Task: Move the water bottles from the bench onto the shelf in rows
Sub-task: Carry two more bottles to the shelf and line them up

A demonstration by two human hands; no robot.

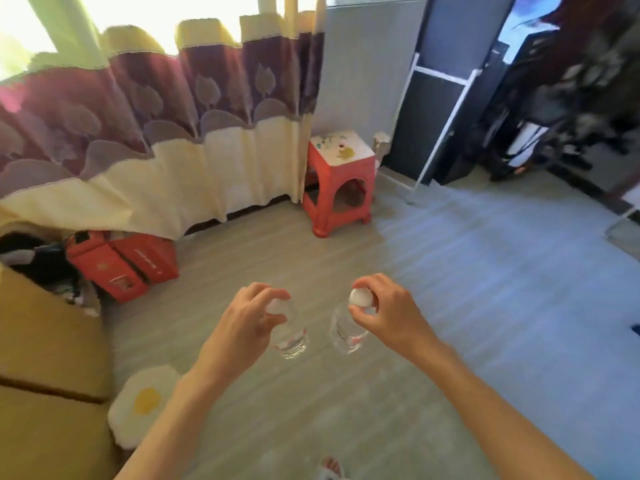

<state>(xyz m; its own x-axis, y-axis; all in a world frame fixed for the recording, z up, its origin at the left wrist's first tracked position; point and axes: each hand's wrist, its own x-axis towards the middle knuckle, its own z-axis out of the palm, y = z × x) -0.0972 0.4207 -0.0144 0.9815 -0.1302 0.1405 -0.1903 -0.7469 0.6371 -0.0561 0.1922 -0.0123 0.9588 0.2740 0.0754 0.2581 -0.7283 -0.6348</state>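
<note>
Two bottles are in the air, one in each hand, so the step in hand looks like the carry from bench to shelf. The left bottle [289, 332] hangs under the left hand [247, 315], whose fingertips pinch its white cap. The right bottle [346, 332] hangs the same way under the right hand [382, 311], with fingers and thumb closed around the cap [360, 296]. The two bottles are near each other but apart, both over the floor [450, 271].

No shelf is clearly seen; the white frame [440, 109] far beyond the right hand may be one, but I cannot tell. The next move probably calls for walking there and lowering each bottle upright, side by side, before the fingers let go.

The bottles are clear thin plastic, round, with water that bends the light, and a cap hold may swing. The floor is grey with a wood grain. Beyond the hands stands a red plastic stool [341, 181], square on top. To the left of the left hand lies a fluffy egg-shaped mat [145, 403], beside a yellow padded seat [45, 358].
</note>
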